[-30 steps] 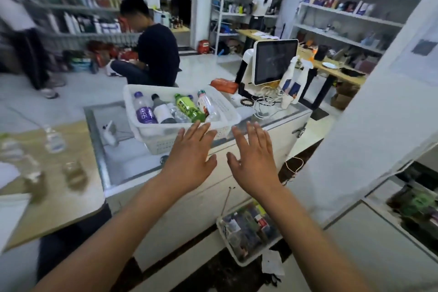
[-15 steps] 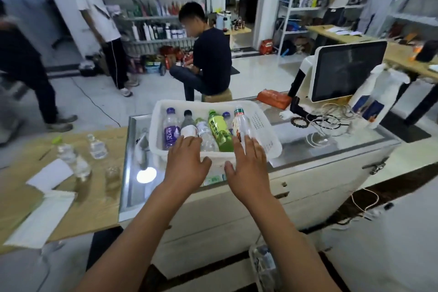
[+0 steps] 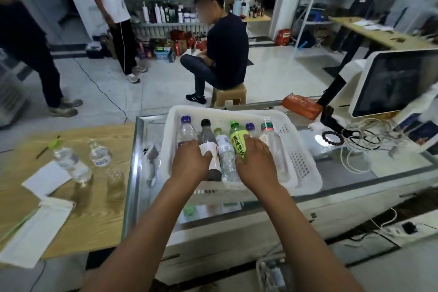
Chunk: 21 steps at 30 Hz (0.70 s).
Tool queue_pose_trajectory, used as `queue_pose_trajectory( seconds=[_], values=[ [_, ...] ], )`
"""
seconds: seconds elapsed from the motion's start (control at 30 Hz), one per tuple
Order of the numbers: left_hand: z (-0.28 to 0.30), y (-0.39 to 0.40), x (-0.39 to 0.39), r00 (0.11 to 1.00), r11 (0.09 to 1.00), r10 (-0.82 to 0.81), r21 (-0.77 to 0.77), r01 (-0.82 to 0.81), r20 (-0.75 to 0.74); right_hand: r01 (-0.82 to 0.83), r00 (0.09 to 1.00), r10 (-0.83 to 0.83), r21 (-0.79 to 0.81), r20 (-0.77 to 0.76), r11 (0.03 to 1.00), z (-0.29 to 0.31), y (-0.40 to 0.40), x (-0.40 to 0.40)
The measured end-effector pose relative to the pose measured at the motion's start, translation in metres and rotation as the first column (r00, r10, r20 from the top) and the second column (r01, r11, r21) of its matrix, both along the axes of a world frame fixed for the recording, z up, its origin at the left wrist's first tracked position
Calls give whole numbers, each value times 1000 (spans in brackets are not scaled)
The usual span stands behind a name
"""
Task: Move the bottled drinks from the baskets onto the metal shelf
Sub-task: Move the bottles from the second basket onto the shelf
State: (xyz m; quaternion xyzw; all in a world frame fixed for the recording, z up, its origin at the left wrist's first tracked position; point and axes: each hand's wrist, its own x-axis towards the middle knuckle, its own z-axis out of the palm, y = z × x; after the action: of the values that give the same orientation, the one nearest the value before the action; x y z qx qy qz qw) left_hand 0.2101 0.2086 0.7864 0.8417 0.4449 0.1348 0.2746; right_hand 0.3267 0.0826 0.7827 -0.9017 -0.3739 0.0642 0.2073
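Glass counter (image 3: 355, 173) | white basket (image 3: 305, 166): bottles lie lengthwise, caps pointing away | left hand (image 3: 189, 161) grasps dark bottle (image 3: 209, 149) | right hand (image 3: 257, 161) grasps green bottle (image 3: 238, 140)

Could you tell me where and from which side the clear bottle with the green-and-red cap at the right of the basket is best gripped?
Probably by the neck and shoulder just under its cap. The clear bottle lies leaning in the white basket, cap up and away, its right side open. Come from above and the right, since the right hand and green tea bottle crowd its left.
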Motion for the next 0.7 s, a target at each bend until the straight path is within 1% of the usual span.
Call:
queue_pose_trajectory(
  seconds=[0.1, 0.2, 0.27, 0.33, 0.47, 0.6, 0.7],
  values=[
    [-9, 9, 8, 999, 999, -9, -54, 6, -52, 58, 997, -60, -51, -46, 997, -3, 13, 14],
    [-14, 11, 14, 999, 996, -10, -84, 7, -35, 65, 996, -73, -145, -51, 987, -9, 22, 28],
    [-16, 9, 18, 999, 997, -7, -80, 4, -38, 55, 995, -70, -216, -65, 975, -14, 26, 35],
    [-17, 7, 22, 996, 998, -22, -68, 16, -83, 53, 993, -78, -262, -87, 964, -19, 30, 42],
    [-16, 4, 30, 982, 999, -36, -35, 30, -183, 76, 989, -109, -286, -103, 955, -22, 34, 51],
    [-12, 9, 34, 986, 991, -44, -134, 22, -162, 23, 991, -70, -377, -110, 926, -15, 42, 61],
    [-14, 15, 34, 992, 979, -27, -205, 1, -125, -48, 984, -28, -405, -178, 913, -10, 45, 69]
  ],
)
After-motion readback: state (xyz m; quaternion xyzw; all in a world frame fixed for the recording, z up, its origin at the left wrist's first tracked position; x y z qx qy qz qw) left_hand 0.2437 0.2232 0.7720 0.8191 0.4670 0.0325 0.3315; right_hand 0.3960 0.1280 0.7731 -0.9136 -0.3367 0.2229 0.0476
